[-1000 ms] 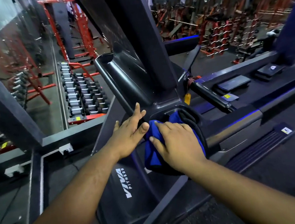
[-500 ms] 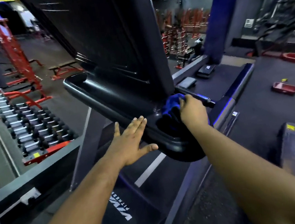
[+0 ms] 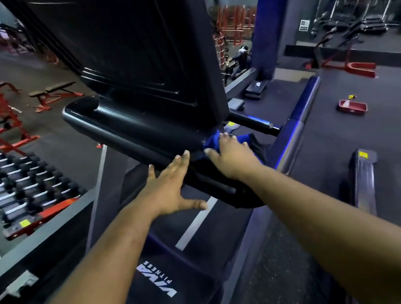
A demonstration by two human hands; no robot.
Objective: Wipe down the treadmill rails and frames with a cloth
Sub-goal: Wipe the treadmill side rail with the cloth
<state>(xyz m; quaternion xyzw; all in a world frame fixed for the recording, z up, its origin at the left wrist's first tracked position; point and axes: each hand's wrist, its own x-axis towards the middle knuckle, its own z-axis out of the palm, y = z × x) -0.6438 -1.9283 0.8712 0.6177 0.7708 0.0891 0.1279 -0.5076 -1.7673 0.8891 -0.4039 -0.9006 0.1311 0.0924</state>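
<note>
A black treadmill fills the middle of the head view, with a tall console panel (image 3: 133,45) and a rounded tray rail (image 3: 124,134) under it. My right hand (image 3: 233,157) presses a blue cloth (image 3: 214,138) against the right end of that rail, fingers spread flat over the cloth. My left hand (image 3: 170,184) lies flat on the rail's front edge just left of it, fingers straight, thumb out. A black handlebar (image 3: 254,123) runs right from the console. The deck cover (image 3: 157,276) with white lettering lies below my arms.
A dumbbell rack (image 3: 11,186) stands at the left, red benches and frames (image 3: 55,95) behind it. A blue pillar (image 3: 272,12) rises at the right. A red tray (image 3: 353,107) lies on the floor, and another treadmill's side rail (image 3: 363,178) runs at the right.
The view has risen from the tray corner to the console. My right hand has moved with the cloth along the rail's right end, and my left hand has slid up onto the rail.
</note>
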